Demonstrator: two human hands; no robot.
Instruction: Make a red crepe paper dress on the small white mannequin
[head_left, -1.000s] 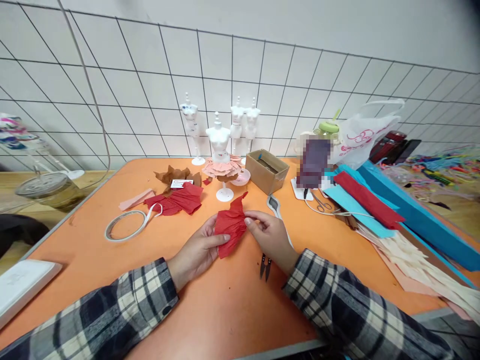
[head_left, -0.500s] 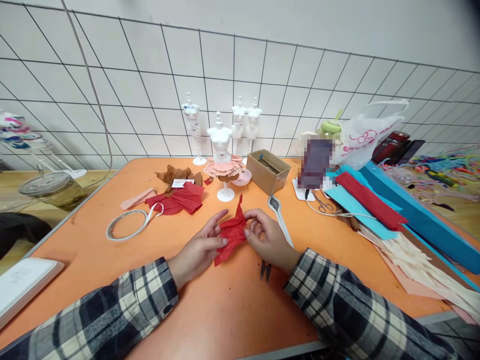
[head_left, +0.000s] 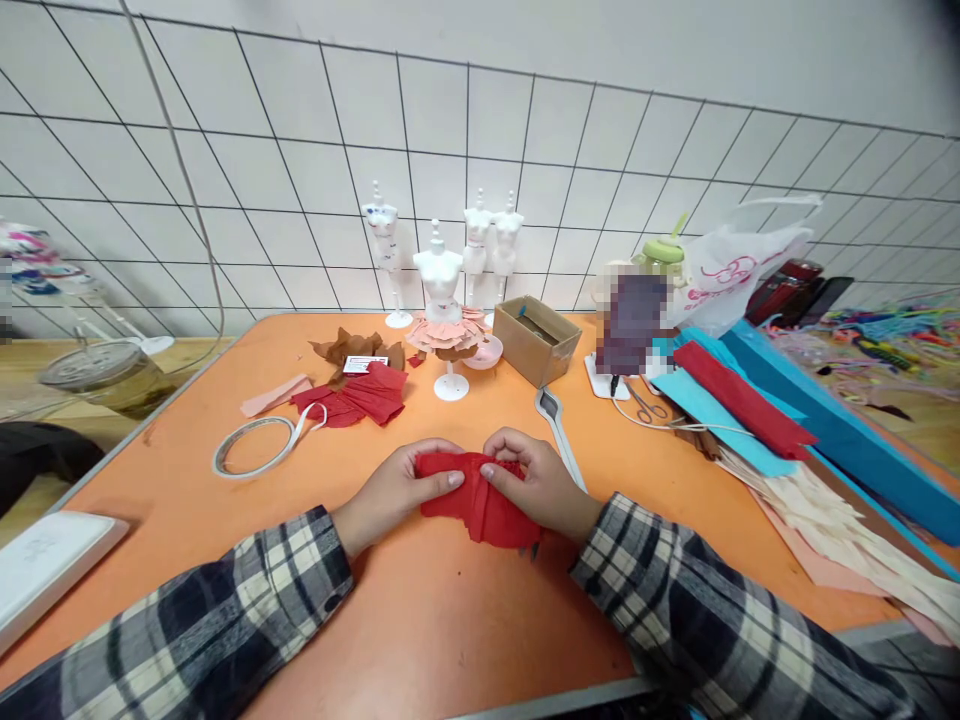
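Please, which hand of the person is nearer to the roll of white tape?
Left. The left hand, holding the red paper, is to the right of the roll of white tape, not touching it; the right hand is farther away on the same side.

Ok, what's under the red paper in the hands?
Dark tips poke past the lower right edge of the red paper, against the orange table. The rest is covered, so I can't tell what they belong to.

Red paper [head_left: 504,515] mostly hides the dark blades [head_left: 534,551]; left edge crops white box [head_left: 56,565]
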